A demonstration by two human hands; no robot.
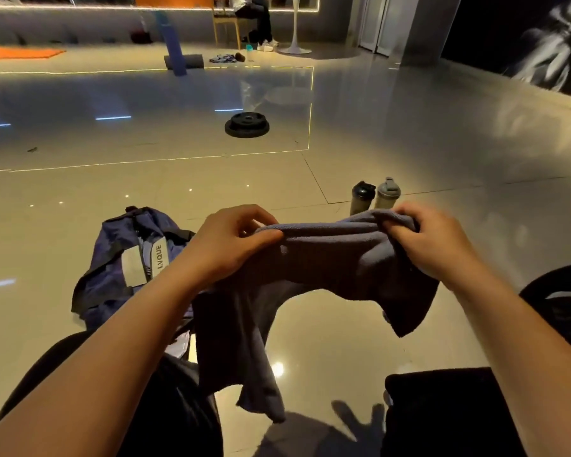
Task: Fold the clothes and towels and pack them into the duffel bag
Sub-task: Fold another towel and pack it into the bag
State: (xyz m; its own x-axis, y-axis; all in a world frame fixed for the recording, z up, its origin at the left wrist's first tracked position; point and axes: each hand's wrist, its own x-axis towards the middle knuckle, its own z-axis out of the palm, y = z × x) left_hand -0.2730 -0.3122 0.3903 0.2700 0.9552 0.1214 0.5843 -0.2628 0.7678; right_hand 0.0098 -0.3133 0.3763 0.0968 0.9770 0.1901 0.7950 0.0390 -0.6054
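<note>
A gym or fitness studio: stacked weight plates, rolled exercise mats and shaker bottles sit on glossy tiled floor.

Bare forearms, no sleeves; black trousers on both legs.

Only legible text was "LVQUE", printed in dark caps on a pale grey strap panel of the crumpled navy-blue fabric duffel bag, lettering running lengthwise up the panel. Nothing else readable; the adjacent pale patch carried no lettering that could be made out
</note>
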